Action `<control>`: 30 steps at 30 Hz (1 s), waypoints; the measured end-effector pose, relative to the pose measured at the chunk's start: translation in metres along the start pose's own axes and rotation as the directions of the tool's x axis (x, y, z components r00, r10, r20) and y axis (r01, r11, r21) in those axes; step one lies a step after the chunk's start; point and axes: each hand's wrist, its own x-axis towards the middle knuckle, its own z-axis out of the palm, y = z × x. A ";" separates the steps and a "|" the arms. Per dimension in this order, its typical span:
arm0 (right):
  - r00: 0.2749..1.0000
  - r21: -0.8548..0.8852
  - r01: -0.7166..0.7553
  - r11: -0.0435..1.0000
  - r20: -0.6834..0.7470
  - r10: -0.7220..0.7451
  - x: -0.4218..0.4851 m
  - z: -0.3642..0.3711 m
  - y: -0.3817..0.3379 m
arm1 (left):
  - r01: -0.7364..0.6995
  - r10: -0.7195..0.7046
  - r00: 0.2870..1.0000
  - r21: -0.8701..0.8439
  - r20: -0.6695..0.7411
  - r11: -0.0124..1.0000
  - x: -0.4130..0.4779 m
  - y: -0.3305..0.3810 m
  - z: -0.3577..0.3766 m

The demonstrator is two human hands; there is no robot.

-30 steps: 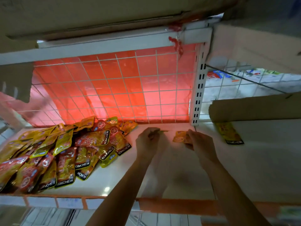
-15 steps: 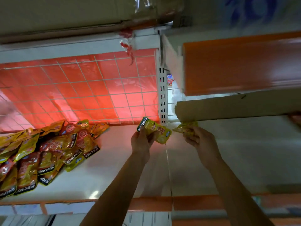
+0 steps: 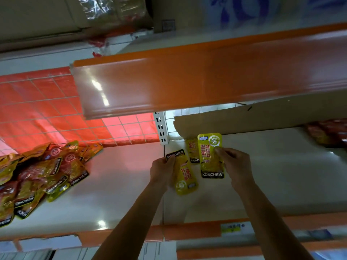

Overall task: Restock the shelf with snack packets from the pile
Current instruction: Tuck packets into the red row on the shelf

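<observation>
A pile of yellow and red Konchew snack packets [image 3: 37, 173] lies on the left part of the white shelf [image 3: 116, 184]. My left hand [image 3: 162, 170] grips a yellow packet [image 3: 185, 177] by its black end, turned upside down. My right hand [image 3: 234, 166] pinches a second yellow packet [image 3: 211, 156], held upright with the Konchew label at the bottom. Behind both, one more yellow packet [image 3: 193, 150] lies flat on the shelf near the cardboard.
An orange shelf edge [image 3: 187, 77] hangs overhead. A cardboard sheet [image 3: 262, 119] leans at the back right, with red packets [image 3: 330, 132] at the far right. A white slotted upright [image 3: 161, 128] and a wire grid over red backing [image 3: 47, 109] stand behind.
The view has swung right and closer. Both hands have drawn back from the shelf's rear, each holding a yellow packet; the right-hand packet now stands upright, facing me.
</observation>
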 end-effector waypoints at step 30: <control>0.997 -0.690 0.063 0.721 0.077 -0.013 0.052 0.057 0.024 | -0.023 0.017 1.000 -0.284 -0.025 0.958 0.006 0.011 -0.026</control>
